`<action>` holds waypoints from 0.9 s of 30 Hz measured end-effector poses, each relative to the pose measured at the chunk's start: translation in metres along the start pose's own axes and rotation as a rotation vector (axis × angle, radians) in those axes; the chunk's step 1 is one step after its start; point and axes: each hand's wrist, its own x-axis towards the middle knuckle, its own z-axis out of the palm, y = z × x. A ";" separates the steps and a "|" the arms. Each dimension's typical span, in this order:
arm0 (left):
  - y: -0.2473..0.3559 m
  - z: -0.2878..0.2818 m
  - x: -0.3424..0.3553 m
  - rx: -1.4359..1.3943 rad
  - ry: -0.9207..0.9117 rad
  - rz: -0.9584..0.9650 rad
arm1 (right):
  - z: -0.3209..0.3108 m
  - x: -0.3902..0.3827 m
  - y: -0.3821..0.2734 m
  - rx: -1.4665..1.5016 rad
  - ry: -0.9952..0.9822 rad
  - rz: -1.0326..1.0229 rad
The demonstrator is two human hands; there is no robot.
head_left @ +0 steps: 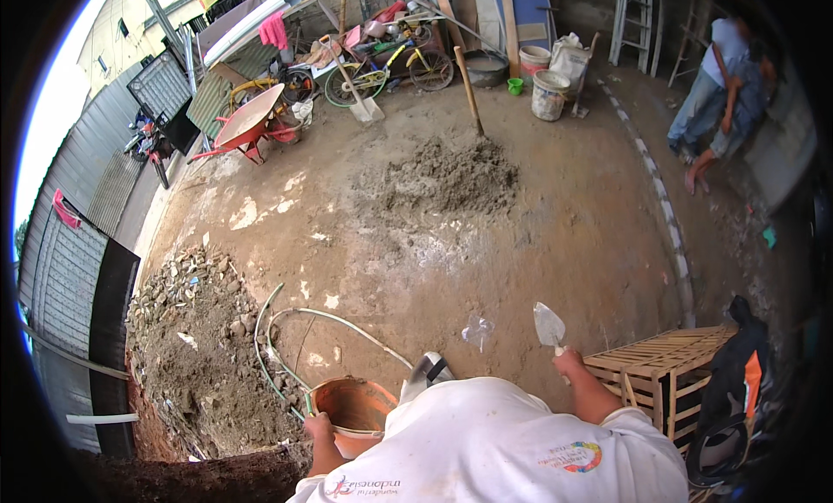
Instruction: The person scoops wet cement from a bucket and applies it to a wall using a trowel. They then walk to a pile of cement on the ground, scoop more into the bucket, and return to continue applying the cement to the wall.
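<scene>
My left hand (pixel 319 426) is closed on the rim of an orange bucket (pixel 354 403), which hangs or stands at my left side; its inside looks smeared with mortar and I see no load in it. In my right hand (pixel 568 362) is a trowel (pixel 548 324), gripped by its handle, with the pointed grey blade facing away from me. Ahead lies a heap of wet mortar (pixel 455 178) on the ground, and a wooden handle (pixel 469 94) stands up out of it.
A rubble pile (pixel 200 347) and a green hose (pixel 265 321) lie at left. A slatted wooden crate (pixel 655 369) is close on my right. Farther off are a red wheelbarrow (pixel 247 126), a shovel (pixel 360 104), a bicycle (pixel 373 76) and a white bucket (pixel 549 95). Two people (pixel 720 87) are at far right.
</scene>
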 end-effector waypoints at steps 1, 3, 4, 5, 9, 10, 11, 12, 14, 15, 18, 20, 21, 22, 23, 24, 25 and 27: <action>0.014 0.013 0.039 -0.011 -0.002 0.067 | 0.006 0.003 -0.012 -0.011 -0.059 0.018; 0.088 0.058 0.064 -0.004 -0.052 0.140 | 0.005 0.011 -0.016 -0.034 -0.136 0.123; 0.158 0.076 0.031 -0.076 -0.198 0.166 | -0.004 0.005 -0.004 0.005 -0.102 0.182; 0.170 0.079 0.072 -0.080 -0.197 0.272 | -0.004 -0.001 -0.030 0.056 -0.111 0.150; 0.299 0.141 0.116 -0.104 -0.328 0.494 | -0.026 -0.016 -0.085 0.351 -0.142 0.297; 0.354 0.167 0.085 -0.093 -0.418 0.447 | -0.023 -0.011 -0.068 0.317 -0.099 0.327; 0.377 0.187 0.102 -0.142 -0.419 0.457 | -0.011 0.005 -0.070 0.290 -0.089 0.298; 0.402 0.212 0.102 -0.149 -0.391 0.519 | -0.003 0.021 -0.067 0.259 -0.069 0.284; 0.442 0.250 0.104 -0.190 -0.404 0.579 | -0.008 0.037 -0.093 0.305 -0.135 0.352; 0.459 0.269 0.104 -0.211 -0.413 0.608 | -0.016 0.045 -0.111 0.326 -0.166 0.387; 0.509 0.324 0.092 -0.227 -0.462 0.580 | -0.022 0.093 -0.139 0.402 -0.202 0.449; 0.542 0.375 0.068 -0.238 -0.539 0.517 | -0.005 0.155 -0.125 0.221 -0.132 0.347; 0.554 0.398 0.064 -0.232 -0.572 0.484 | 0.006 0.180 -0.118 0.131 -0.111 0.297; 0.557 0.414 0.077 -0.223 -0.541 0.488 | 0.000 0.201 -0.145 0.219 -0.192 0.314; 0.562 0.429 0.080 -0.195 -0.555 0.462 | -0.019 0.226 -0.182 0.299 -0.269 0.350; 0.574 0.454 0.070 -0.172 -0.603 0.434 | -0.030 0.251 -0.195 0.303 -0.278 0.344; 0.585 0.480 0.063 -0.155 -0.644 0.409 | -0.037 0.281 -0.212 0.311 -0.283 0.328; 0.591 0.527 0.064 -0.113 -0.616 0.422 | -0.072 0.336 -0.284 0.149 -0.318 0.251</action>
